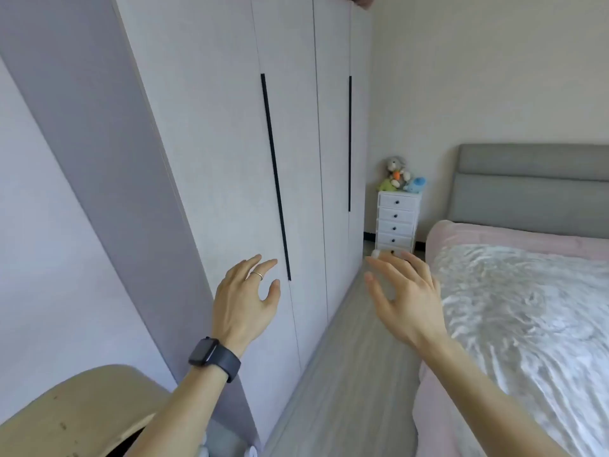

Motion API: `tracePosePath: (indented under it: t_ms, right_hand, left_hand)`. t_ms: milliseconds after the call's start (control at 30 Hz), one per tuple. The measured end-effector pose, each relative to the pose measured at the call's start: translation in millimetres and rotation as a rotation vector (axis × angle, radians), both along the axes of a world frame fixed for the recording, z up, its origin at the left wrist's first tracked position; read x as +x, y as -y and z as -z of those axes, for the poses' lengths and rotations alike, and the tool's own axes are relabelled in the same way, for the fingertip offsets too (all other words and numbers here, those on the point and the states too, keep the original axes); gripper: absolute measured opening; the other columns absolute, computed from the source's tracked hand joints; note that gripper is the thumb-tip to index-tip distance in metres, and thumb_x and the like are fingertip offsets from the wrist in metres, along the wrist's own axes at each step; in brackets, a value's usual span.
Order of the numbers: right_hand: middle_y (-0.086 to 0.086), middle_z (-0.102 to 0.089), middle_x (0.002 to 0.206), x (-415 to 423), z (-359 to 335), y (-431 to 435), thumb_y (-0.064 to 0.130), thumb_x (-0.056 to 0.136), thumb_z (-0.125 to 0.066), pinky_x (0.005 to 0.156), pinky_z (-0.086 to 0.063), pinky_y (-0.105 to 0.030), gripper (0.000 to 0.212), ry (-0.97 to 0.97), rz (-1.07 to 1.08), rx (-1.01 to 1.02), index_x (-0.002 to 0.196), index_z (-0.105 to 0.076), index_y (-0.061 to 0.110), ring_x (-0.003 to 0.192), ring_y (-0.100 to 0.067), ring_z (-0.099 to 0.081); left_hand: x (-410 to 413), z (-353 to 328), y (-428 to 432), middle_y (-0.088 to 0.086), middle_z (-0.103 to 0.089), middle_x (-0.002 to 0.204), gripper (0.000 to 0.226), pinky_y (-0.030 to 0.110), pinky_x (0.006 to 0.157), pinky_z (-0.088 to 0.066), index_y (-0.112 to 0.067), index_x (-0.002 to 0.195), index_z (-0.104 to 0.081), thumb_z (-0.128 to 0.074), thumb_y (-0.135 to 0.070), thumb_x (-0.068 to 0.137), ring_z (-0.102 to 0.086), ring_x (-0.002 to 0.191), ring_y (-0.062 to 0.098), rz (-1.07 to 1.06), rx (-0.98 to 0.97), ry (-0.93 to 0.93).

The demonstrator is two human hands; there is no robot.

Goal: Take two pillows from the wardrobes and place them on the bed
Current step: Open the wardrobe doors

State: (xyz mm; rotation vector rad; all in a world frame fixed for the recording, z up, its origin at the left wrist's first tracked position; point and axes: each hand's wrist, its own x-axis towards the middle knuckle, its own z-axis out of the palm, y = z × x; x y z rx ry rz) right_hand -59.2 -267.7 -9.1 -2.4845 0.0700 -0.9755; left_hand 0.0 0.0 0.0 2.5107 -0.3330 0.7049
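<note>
A tall pale grey wardrobe (214, 153) fills the left half of the view, all its doors closed. A long black handle (275, 176) runs down the nearer door pair and a second black handle (349, 143) down the farther pair. My left hand (245, 298), with a ring and a dark wristwatch, is open just left of the lower end of the nearer handle. My right hand (405, 295) is open above the floor strip, holding nothing. The bed (527, 324) lies at the right with a white quilt on a pink sheet. No pillows are in sight.
A narrow strip of wood floor (346, 374) runs between wardrobe and bed. A small white chest of drawers (397, 222) with soft toys (400, 176) on top stands in the far corner. A grey headboard (534, 189) backs the bed. A beige curved chair back (82, 404) is at bottom left.
</note>
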Motion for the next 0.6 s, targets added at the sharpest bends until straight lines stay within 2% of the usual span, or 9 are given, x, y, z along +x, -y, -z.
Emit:
tracePosePath:
  t_ms: [133,233,467,600]
  right_hand:
    - [0.012,-0.062,0.137,69,-9,12,0.053,0.094,-0.043,0.110,-0.034,-0.048,0.043,-0.026,-0.059,0.034,0.129,-0.064,0.039,0.140,-0.021,-0.040]
    - [0.012,-0.060,0.139,120,-5,17,0.053,0.095,-0.044,0.110,-0.032,-0.046,0.043,-0.033,-0.098,0.041,0.130,-0.063,0.039,0.142,-0.020,-0.038]
    - [0.011,-0.060,0.139,268,-1,23,0.058,0.094,-0.036,0.111,-0.034,-0.044,0.050,-0.033,-0.209,0.085,0.131,-0.062,0.038,0.141,-0.017,-0.040]
    - [0.009,-0.062,0.136,353,-13,27,0.055,0.095,-0.040,0.111,-0.039,-0.047,0.048,-0.003,-0.272,0.079,0.131,-0.063,0.035,0.138,-0.018,-0.044]
  left_hand:
    - [60,-5,14,-0.009,-0.054,0.145,0.038,0.042,0.108,-0.043,-0.036,0.132,-0.062,-0.060,-0.036,0.093,-0.045,0.137,0.017,-0.059,-0.016,0.045]
    - [108,-3,23,-0.008,-0.055,0.144,0.043,0.042,0.108,-0.043,-0.034,0.131,-0.062,-0.050,-0.044,0.091,-0.047,0.136,0.019,-0.086,0.021,0.087]
    - [250,-11,40,-0.005,-0.058,0.142,0.050,0.041,0.109,-0.041,-0.032,0.129,-0.065,-0.040,-0.049,0.089,-0.048,0.136,0.022,-0.147,0.087,0.194]
    - [328,-28,51,-0.003,-0.059,0.141,0.046,0.050,0.112,-0.037,-0.028,0.125,-0.067,-0.042,-0.043,0.090,-0.046,0.137,0.025,-0.189,0.141,0.278]
